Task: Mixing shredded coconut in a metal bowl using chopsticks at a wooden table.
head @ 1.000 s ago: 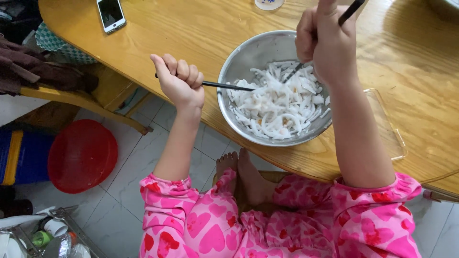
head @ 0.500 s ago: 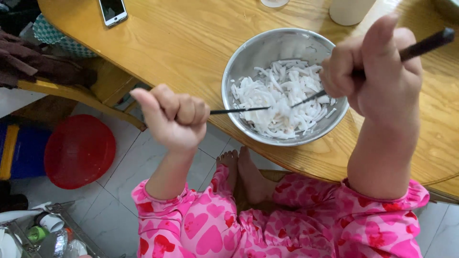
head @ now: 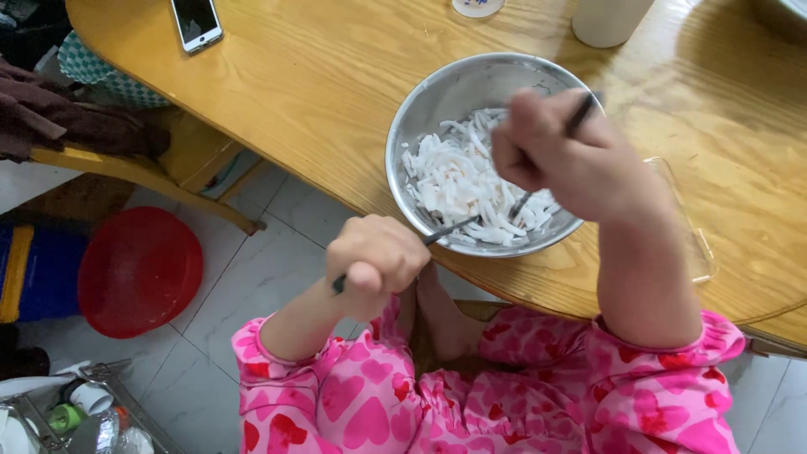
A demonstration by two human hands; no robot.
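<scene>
Resting on the wooden table, a steel bowl of white strips. Left hand and right hand, each fisted round one dark chopstick; the right is blurred, hiding strips. Beyond the bowl, a white container, cut off.

Silver bowl, white strips, pink heart-print sleeves, red basin.

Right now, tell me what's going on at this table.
A person in pink heart-print sleeves is working two dark thin sticks through white shredded strips in a round shiny metal bowl that sits near the edge of the yellow wooden table. The left hand is fisted around one stick, held below the table edge, and the right hand, over the bowl, is fisted around the other. Both tips are in the strips.
</scene>
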